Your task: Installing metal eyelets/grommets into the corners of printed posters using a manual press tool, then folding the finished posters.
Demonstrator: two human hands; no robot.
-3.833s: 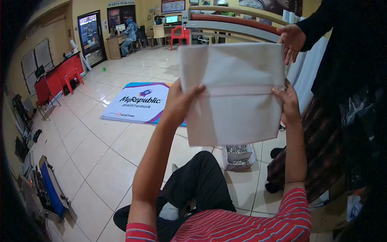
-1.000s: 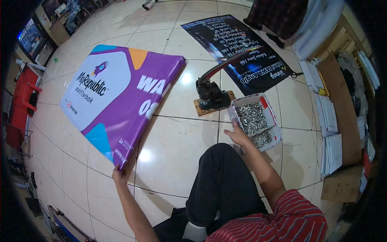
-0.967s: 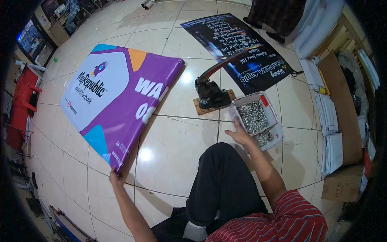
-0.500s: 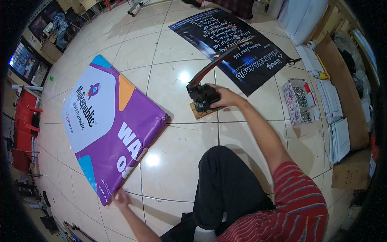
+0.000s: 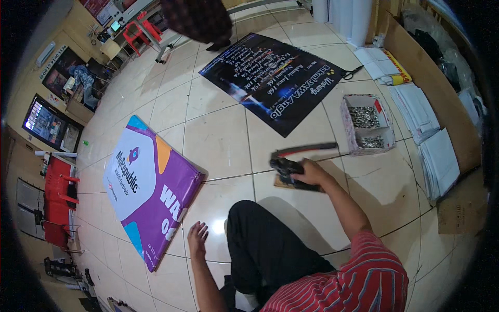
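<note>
My right hand (image 5: 312, 173) is closed around the black body of a hand-lever eyelet press (image 5: 285, 165). The press has a long red-and-black lever and stands on a small wooden block (image 5: 281, 182), in front of my bent knee. My left hand (image 5: 197, 238) is open and empty, its fingers apart, just right of a folded banner (image 5: 179, 208). The banner is purple, white, orange and blue, and lies on the tiles to the left. Beyond the press, to the right, a patterned two-part box (image 5: 349, 122) holds many small metal eyelets.
A black printed banner (image 5: 280, 93) lies flat farther off, with black-handled scissors (image 5: 353, 72) at its corner. White folded stacks (image 5: 435, 161) and a long cardboard piece (image 5: 442, 99) line the right side. Another person (image 5: 200, 21) stands at the back. Red chairs (image 5: 61, 200) are far left.
The press, with my right hand on it, has moved toward me and right, its lever swinging round to the right. My left hand has come off the folded banner's corner. My view has shifted.
</note>
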